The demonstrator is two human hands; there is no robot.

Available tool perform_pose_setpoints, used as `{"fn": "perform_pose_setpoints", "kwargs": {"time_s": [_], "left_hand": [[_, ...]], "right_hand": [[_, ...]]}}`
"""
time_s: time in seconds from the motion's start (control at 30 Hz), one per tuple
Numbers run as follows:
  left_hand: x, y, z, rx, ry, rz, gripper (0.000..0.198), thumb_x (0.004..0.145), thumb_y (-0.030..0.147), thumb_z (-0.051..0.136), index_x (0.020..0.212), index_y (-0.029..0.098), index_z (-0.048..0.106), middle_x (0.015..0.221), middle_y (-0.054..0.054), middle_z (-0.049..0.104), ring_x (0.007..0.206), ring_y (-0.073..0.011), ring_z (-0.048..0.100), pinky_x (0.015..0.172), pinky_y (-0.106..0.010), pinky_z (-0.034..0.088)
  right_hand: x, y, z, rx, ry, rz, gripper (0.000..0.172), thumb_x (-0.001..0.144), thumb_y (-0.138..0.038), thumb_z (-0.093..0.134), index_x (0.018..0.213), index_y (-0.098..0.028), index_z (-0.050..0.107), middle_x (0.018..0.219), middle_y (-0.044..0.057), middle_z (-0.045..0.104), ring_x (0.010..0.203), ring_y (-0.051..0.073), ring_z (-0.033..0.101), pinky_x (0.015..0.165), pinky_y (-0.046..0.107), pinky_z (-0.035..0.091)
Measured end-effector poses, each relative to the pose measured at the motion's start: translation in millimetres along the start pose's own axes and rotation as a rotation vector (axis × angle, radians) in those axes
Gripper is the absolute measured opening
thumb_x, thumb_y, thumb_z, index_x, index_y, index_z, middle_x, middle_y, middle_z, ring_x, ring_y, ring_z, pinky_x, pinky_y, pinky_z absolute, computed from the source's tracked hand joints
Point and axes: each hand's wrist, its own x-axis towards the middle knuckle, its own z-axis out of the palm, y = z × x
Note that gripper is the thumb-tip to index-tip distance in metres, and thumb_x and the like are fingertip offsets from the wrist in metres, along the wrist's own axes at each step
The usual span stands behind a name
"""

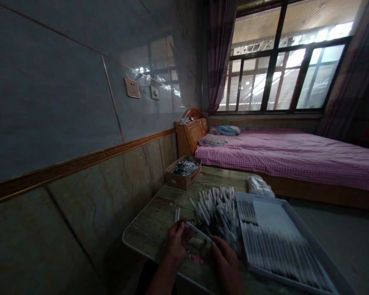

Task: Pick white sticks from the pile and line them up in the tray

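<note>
A slim white pen (pixel 199 232) slants between my two hands over the table. My left hand (pixel 176 242) pinches its upper left end, and the fingers of my right hand (pixel 225 257) close around its lower right end. Just beyond my left hand lie a couple of short white tubes (pixel 177 214). A dense bundle of white pens (pixel 217 207) stands behind my right hand, some leaning outward. To its right, a shallow white tray (pixel 272 207) holds rows of similar pens laid side by side; they look blurred.
An open cardboard box (pixel 178 180) full of thin dark and whitish pieces stands at the table's back left, by the tiled wall. A clear plastic bag (pixel 260 186) lies at the back right of the table (pixel 147 231). Beyond is a bed with a pink checked sheet (pixel 283 157).
</note>
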Motion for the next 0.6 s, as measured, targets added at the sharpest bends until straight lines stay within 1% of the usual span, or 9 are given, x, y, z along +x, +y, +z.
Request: {"fn": "perform_pose_setpoints", "kwargs": {"time_s": [0.07, 0.17, 0.37, 0.5, 0.6], "left_hand": [[-0.8, 0.4, 0.1, -0.034, 0.029, 0.009, 0.013, 0.084, 0.003, 0.063, 0.08, 0.016, 0.063, 0.07, -0.005, 0.076, 0.065, -0.0169, 0.075, 0.06, -0.024, 0.061], [-0.7, -1.1, 0.8, -0.059, 0.047, 0.018, 0.013, 0.085, 0.006, 0.064, 0.076, 0.016, 0.064, 0.069, -0.004, 0.076, 0.065, -0.0164, 0.076, 0.059, -0.022, 0.061], [0.5, -3.7, 0.8, -0.057, 0.087, 0.037, 0.009, 0.084, 0.011, 0.067, 0.076, 0.015, 0.066, 0.069, -0.005, 0.077, 0.064, -0.0175, 0.076, 0.056, -0.023, 0.06], [-0.1, -4.9, 1.4, -0.044, 0.082, 0.074, 0.009, 0.08, 0.013, 0.073, 0.076, 0.016, 0.066, 0.069, -0.003, 0.076, 0.066, -0.018, 0.076, 0.058, -0.023, 0.061], [-0.5, -5.5, 2.1, -0.059, 0.085, 0.076, 0.009, 0.082, 0.011, 0.07, 0.075, 0.016, 0.067, 0.069, -0.004, 0.076, 0.066, -0.0164, 0.075, 0.061, -0.023, 0.061]], "right_hand": [[-0.7, 0.6, 0.0, -0.019, -0.031, 0.002, 0.042, 0.081, -0.053, 0.055, 0.1, -0.022, 0.076, 0.099, 0.005, 0.077, 0.094, 0.025, 0.07, 0.081, 0.028, 0.053], [-1.9, 0.6, -0.4, -0.062, -0.046, -0.006, 0.042, 0.081, -0.052, 0.054, 0.1, -0.022, 0.077, 0.099, 0.005, 0.077, 0.093, 0.025, 0.07, 0.081, 0.029, 0.053], [-4.0, -1.5, 0.3, -0.116, 0.018, -0.012, 0.043, 0.081, -0.052, 0.052, 0.098, -0.023, 0.077, 0.094, 0.005, 0.078, 0.088, 0.025, 0.072, 0.076, 0.03, 0.054], [-5.2, 1.4, 1.1, -0.15, 0.048, -0.028, 0.041, 0.082, -0.051, 0.053, 0.099, -0.024, 0.078, 0.096, 0.005, 0.078, 0.088, 0.025, 0.072, 0.076, 0.029, 0.055], [-6.8, 5.3, 2.0, -0.168, 0.074, -0.064, 0.041, 0.082, -0.05, 0.052, 0.099, -0.023, 0.078, 0.097, 0.005, 0.078, 0.09, 0.025, 0.072, 0.079, 0.029, 0.055]]}}
